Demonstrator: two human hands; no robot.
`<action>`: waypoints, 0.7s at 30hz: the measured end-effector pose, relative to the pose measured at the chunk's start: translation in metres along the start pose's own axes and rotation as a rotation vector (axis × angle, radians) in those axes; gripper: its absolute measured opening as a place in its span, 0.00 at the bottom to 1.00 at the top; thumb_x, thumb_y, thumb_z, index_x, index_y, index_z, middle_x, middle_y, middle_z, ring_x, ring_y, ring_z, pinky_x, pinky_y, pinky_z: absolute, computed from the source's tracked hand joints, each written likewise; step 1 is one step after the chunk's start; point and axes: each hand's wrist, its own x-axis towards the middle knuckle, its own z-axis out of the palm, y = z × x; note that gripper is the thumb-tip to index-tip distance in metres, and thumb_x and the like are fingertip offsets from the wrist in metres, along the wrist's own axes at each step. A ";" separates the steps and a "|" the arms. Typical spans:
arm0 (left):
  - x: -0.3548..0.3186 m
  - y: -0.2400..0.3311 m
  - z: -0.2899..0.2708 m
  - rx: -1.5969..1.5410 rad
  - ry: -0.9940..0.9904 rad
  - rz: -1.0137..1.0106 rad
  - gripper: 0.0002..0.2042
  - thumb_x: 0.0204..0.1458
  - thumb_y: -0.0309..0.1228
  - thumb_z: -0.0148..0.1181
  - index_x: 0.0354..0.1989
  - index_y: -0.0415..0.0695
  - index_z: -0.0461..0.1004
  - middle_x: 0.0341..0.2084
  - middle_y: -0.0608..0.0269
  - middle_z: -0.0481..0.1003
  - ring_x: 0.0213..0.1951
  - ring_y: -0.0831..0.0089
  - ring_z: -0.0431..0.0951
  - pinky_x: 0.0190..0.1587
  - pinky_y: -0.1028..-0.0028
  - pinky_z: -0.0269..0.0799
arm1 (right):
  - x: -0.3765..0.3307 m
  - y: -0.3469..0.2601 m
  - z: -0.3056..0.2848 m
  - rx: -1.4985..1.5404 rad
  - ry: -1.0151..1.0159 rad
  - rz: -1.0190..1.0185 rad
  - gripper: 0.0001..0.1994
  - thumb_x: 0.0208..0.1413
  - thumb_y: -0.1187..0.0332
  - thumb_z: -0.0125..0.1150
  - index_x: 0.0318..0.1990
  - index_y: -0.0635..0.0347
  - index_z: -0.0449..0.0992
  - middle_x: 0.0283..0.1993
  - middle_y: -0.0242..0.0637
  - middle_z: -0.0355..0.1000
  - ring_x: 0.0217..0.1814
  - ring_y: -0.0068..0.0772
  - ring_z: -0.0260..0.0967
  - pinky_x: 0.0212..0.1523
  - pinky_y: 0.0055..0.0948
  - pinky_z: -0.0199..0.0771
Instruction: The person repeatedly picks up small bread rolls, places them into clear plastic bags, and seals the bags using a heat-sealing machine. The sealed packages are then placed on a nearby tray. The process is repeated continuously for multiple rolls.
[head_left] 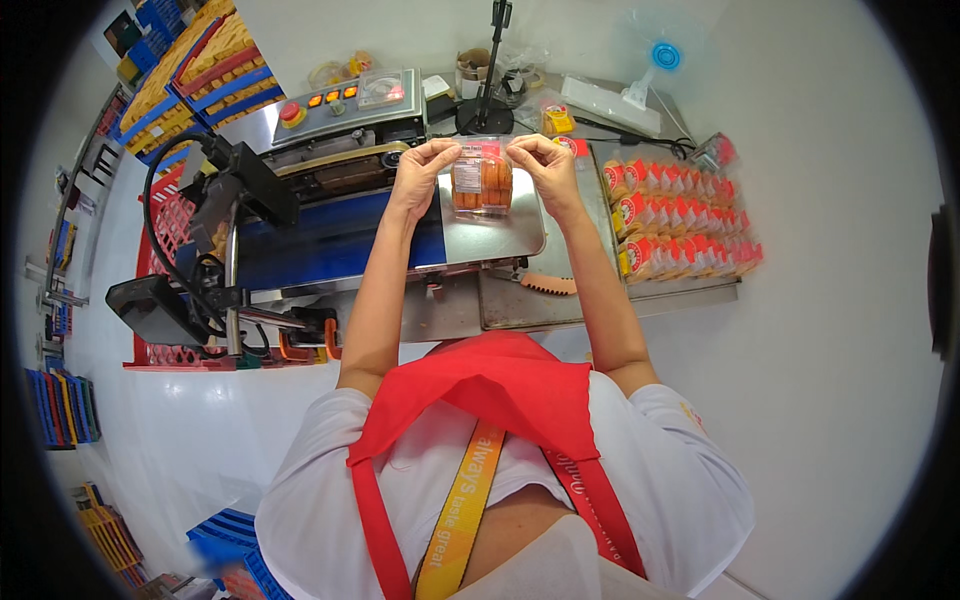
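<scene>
Snack bag [481, 182] | upright, top pinched | left hand [420, 170] | right hand [545, 165]

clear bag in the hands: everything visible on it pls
The bag is a small clear plastic pouch with orange-brown pieces packed in its lower part and a pink and white label strip near the top. It hangs upright above the shiny metal tray of the sealing machine. The left hand and right hand pinch its top corners, holding the top edge stretched flat. Whether it is sealed cannot be told.
</scene>
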 end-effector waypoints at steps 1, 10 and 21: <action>0.001 -0.002 -0.001 -0.016 0.003 -0.005 0.05 0.46 0.26 0.67 0.32 0.40 0.79 0.32 0.64 0.78 0.38 0.78 0.75 0.47 0.76 0.66 | -0.001 0.002 0.000 -0.002 0.022 -0.005 0.03 0.53 0.75 0.62 0.33 0.65 0.78 0.37 0.32 0.73 0.37 0.18 0.70 0.41 0.19 0.71; 0.004 0.007 0.004 0.135 0.031 -0.042 0.05 0.47 0.26 0.66 0.31 0.39 0.80 0.29 0.63 0.79 0.34 0.80 0.76 0.43 0.80 0.68 | -0.006 0.005 0.005 0.044 0.169 -0.015 0.03 0.51 0.75 0.64 0.31 0.65 0.77 0.35 0.34 0.75 0.35 0.17 0.71 0.40 0.18 0.73; -0.023 0.025 0.020 0.473 0.095 0.239 0.12 0.47 0.19 0.64 0.27 0.44 0.63 0.27 0.62 0.77 0.32 0.82 0.76 0.38 0.81 0.72 | -0.024 -0.018 0.015 -0.169 0.177 -0.065 0.05 0.50 0.77 0.64 0.31 0.65 0.73 0.31 0.32 0.74 0.32 0.17 0.70 0.35 0.17 0.71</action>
